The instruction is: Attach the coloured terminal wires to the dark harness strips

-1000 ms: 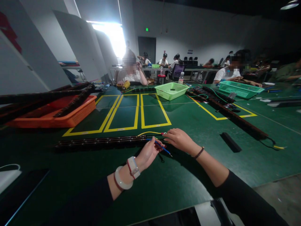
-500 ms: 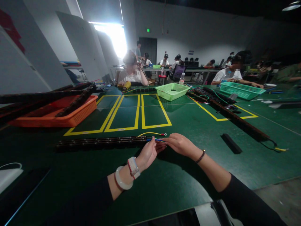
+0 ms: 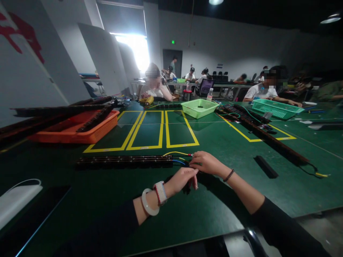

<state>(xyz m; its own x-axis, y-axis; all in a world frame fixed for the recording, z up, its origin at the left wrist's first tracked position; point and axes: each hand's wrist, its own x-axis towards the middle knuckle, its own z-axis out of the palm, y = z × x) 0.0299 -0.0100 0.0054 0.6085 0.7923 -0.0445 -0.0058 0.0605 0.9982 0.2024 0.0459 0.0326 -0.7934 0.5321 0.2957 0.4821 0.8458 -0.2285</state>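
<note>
A long black strip assembly [image 3: 125, 161] lies flat on the green table. From its right end come a blue wire [image 3: 179, 161] and a yellow wire [image 3: 175, 152], which has a red-sleeved ring terminal beside my right knuckles. My right hand [image 3: 207, 165] is closed at the wire ends, its fingertips pinched on the wires; their exact grip is partly hidden. Just below and left, my left hand [image 3: 182, 179] is closed, fingers bent downward near the right hand. Whatever lies between its fingertips cannot be made out. A small dark shape shows beneath them.
An orange basket [image 3: 104, 127] with black strips stands at left. A light green basket [image 3: 187, 110] and a teal basket [image 3: 277, 111] are farther back. Another long strip [image 3: 284, 148] and a short black piece [image 3: 266, 166] lie right. Co-workers sit across the table.
My left hand has left the wires and moved down and right, below my right hand. The blue wire's end now shows more plainly. The camera view has shifted slightly.
</note>
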